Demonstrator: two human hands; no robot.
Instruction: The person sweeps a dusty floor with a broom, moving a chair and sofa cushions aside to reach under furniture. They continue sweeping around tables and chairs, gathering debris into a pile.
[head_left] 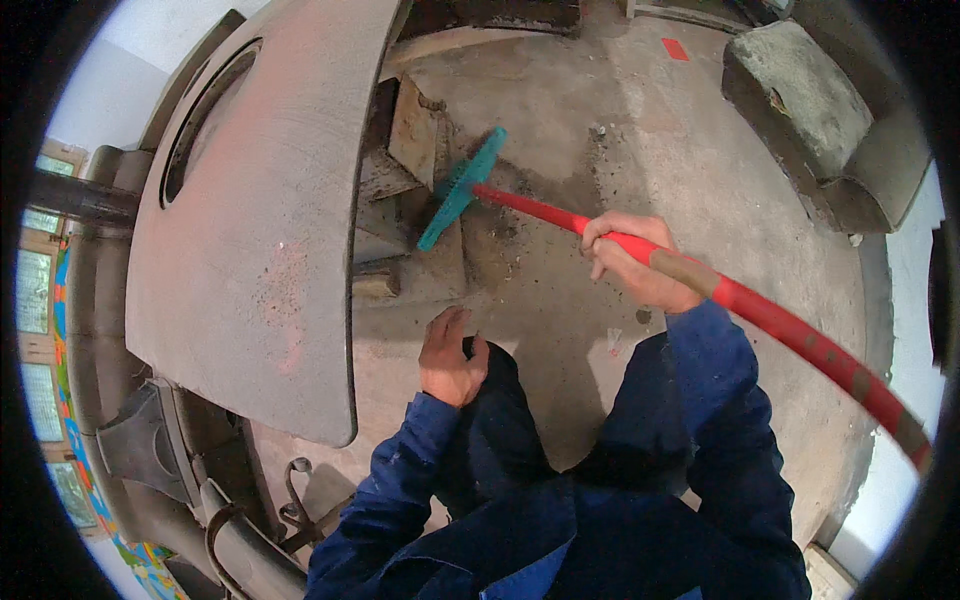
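Note:
My right hand (640, 262) is closed round the red handle of a broom (545, 211). The handle slants from the right edge down to the floor, and its worn stretches show brown under the red. The broom's teal head (462, 190) is on the dusty floor beside the table, and its bristles are hard to make out. Over my left knee my left hand (452, 362) hangs with fingers loosely bent and apart, nothing in it. Dark dirt and crumbs (505, 245) lie on the floor around the head.
A dusty table (300, 220) with an oval recess stands at the left. Wooden boards or a box (410, 135) lie under its edge. An armchair (810, 110) stands at the far right. A dark chair (150, 440) and curved metal legs (295, 505) are at the lower left.

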